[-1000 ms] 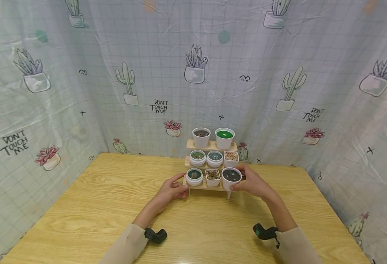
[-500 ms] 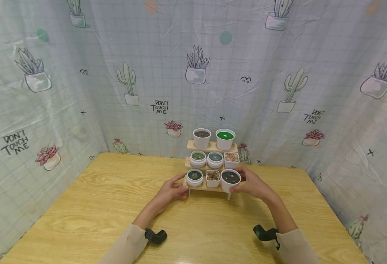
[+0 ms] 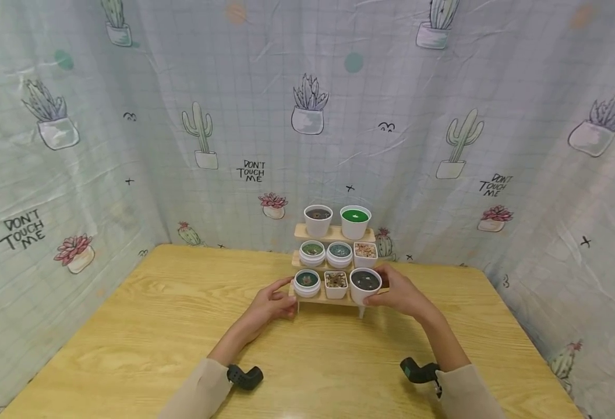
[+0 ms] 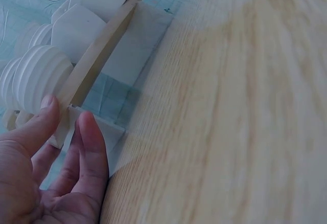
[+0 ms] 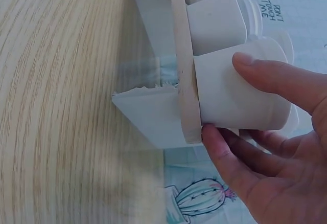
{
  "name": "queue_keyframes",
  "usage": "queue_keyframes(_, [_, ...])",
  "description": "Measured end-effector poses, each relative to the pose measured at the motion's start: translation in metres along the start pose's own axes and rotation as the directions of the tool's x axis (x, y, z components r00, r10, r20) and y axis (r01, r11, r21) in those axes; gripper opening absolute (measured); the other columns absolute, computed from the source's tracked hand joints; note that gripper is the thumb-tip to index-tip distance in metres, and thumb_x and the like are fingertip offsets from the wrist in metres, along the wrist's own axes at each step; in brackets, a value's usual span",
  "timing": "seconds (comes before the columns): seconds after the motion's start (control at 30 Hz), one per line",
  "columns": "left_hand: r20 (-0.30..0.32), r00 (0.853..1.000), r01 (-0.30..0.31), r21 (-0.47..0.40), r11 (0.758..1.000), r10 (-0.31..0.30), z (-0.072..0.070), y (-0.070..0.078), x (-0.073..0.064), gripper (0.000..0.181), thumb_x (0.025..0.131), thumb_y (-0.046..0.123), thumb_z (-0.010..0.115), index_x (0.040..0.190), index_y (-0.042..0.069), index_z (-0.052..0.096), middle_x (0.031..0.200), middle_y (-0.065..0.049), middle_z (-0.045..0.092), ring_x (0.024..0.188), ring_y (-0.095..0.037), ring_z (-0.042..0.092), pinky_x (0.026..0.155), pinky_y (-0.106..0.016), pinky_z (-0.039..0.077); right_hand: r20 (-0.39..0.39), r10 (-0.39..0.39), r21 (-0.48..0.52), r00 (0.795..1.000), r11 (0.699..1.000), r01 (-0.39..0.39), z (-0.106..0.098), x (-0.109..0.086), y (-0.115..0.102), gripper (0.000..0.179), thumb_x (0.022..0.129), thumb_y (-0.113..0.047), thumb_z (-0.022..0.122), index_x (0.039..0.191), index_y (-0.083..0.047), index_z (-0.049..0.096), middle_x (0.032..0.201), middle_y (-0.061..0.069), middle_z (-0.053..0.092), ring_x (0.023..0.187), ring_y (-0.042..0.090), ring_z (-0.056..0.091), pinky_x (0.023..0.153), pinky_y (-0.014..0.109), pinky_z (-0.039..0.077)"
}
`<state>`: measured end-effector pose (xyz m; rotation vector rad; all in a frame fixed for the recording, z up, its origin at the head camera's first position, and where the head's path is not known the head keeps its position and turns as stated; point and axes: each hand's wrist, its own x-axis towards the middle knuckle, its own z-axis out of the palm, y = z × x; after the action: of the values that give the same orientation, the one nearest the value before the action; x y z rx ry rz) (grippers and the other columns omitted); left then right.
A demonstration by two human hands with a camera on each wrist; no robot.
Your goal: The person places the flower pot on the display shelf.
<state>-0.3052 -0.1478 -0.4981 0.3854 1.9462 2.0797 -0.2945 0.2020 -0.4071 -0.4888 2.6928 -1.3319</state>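
Observation:
A three-tier wooden stand [image 3: 318, 299] on white legs holds several small white pots. My right hand [image 3: 404, 295] grips a round white pot [image 3: 365, 281] with a dark grey top at the right end of the lowest tier. In the right wrist view the thumb lies on this pot's [image 5: 240, 93] side, with fingers curled beneath. My left hand [image 3: 269, 304] holds the left end of the lowest tier, beside a ridged round pot [image 3: 307, 281]. In the left wrist view its thumb touches near the plank [image 4: 97, 55] and its fingers lie by the white leg.
Between the lower pots stands a square pot [image 3: 336, 284] of pebbles. The middle tier bears two ridged pots and a square pot [image 3: 365, 254]; the top bears a grey-topped pot [image 3: 318, 221] and a green-topped pot [image 3: 355, 223]. A cactus-print curtain [image 3: 223, 105] surrounds the wooden table [image 3: 155, 326].
The round pot in my right hand has shifted slightly left, closer to the square pebble pot. My left hand stays at the stand's left end.

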Motion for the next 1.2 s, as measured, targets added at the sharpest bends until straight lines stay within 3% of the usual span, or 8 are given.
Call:
queue_keyframes(0.17, [-0.021,1.000,-0.005,0.003,1.000,0.005,-0.004,-0.002,-0.001,0.072,0.100,0.014,0.069,0.161,0.009,0.033,0.100,-0.005,0.072,0.086,-0.013,0.069,0.081,-0.029,0.063,0.030,-0.025,-0.004,0.999,1.000,0.025,0.001,0.002,-0.004,0.073,0.079,-0.013,0.088,0.136,0.006,0.047,0.130,0.023,0.059,0.117,0.034,0.059,0.104,0.052,0.053])
queue_keyframes(0.8, [0.000,1.000,0.006,-0.005,1.000,-0.006,-0.002,0.004,0.000,0.072,0.100,0.014,0.068,0.162,0.010,0.031,0.100,-0.001,0.072,0.087,-0.012,0.069,0.082,-0.029,0.063,0.089,-0.010,-0.024,0.996,1.000,0.012,-0.008,0.001,-0.005,0.072,0.081,-0.016,0.088,0.136,0.007,0.047,0.132,0.022,0.060,0.125,0.038,0.058,0.112,0.059,0.047])
queue_keyframes(1.2, [0.001,1.000,0.008,-0.009,1.000,-0.008,0.000,0.000,0.003,0.071,0.100,0.014,0.069,0.161,0.009,0.033,0.103,-0.006,0.073,0.089,-0.013,0.070,0.082,-0.029,0.063,0.139,-0.035,-0.018,0.990,0.999,0.038,-0.015,-0.006,0.000,0.069,0.084,-0.019,0.085,0.137,0.004,0.049,0.136,0.021,0.060,0.131,0.041,0.055,0.114,0.062,0.044])
